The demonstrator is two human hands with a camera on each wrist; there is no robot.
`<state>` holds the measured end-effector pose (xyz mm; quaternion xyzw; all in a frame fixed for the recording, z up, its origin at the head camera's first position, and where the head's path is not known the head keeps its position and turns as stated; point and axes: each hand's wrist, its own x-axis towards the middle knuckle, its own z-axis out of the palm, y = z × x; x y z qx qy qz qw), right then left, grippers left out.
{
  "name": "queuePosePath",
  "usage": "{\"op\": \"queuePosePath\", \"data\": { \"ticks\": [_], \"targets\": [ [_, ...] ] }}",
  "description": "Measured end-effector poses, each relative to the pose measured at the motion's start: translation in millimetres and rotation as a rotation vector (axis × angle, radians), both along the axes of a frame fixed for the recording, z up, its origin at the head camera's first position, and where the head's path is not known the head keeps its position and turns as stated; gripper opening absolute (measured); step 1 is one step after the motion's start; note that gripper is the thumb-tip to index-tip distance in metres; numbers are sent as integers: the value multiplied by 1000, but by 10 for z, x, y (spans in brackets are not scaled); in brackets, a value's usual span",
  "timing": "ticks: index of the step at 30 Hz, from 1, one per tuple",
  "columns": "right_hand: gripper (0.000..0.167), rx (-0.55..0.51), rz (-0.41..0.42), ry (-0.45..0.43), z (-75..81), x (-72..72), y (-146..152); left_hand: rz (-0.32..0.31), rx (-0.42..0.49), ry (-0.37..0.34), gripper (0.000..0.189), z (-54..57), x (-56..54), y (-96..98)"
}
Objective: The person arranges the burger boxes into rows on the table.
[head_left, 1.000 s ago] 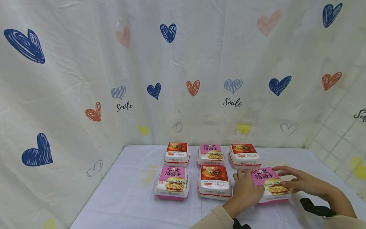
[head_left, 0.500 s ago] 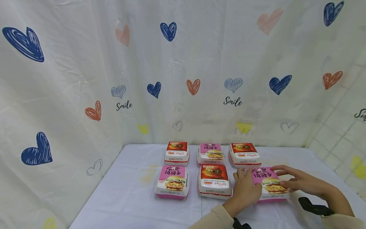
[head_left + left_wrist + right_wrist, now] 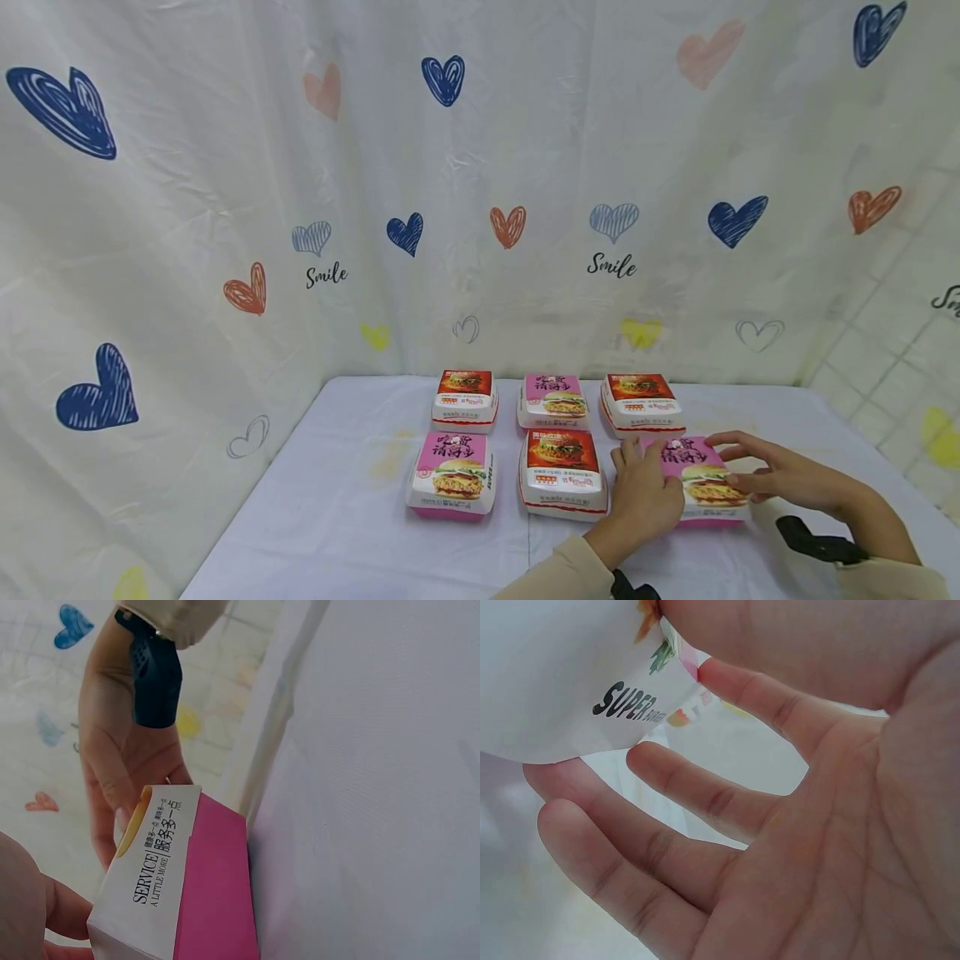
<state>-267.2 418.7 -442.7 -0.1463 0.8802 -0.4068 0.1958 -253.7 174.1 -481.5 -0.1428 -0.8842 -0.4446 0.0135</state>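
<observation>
A pink-and-white burger box (image 3: pixel 708 492), printed with a burger and dark characters, sits at the right end of the front row. My left hand (image 3: pixel 647 493) holds its left side, thumb toward the front and fingers toward the back corner. From the right, my right hand (image 3: pixel 798 477) holds the same box, thumb on the side and index finger at the back edge. The right wrist view shows the other fingers of that hand fairly straight, tips near the "SUPER" print on the box wall (image 3: pixel 547 697). Its pink lower half (image 3: pixel 217 892) faces the left wrist camera.
Left of the held box stand a red-topped burger box (image 3: pixel 562 475) and a pink one (image 3: pixel 452 477). Behind them is a row with a red box (image 3: pixel 464 402), a pink box (image 3: pixel 553 402) and another red box (image 3: pixel 642 406). White cloth covers the table (image 3: pixel 337 500); a heart-printed curtain (image 3: pixel 540 150) hangs behind.
The held burger box has slid slightly left, with my right hand following it. My left hand has barely moved, and the other boxes stay in place.
</observation>
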Motion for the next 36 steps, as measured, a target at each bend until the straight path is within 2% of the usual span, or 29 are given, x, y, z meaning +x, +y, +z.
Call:
{"op": "queuePosePath", "data": {
  "ticks": [14,36],
  "targets": [
    [63,17,-10,-9,15,-14,-73,22,-5,-29,49,0,-13,11],
    [61,24,5,-2,6,-30,-79,17,-27,-9,46,13,-7,-22]
  ]
}}
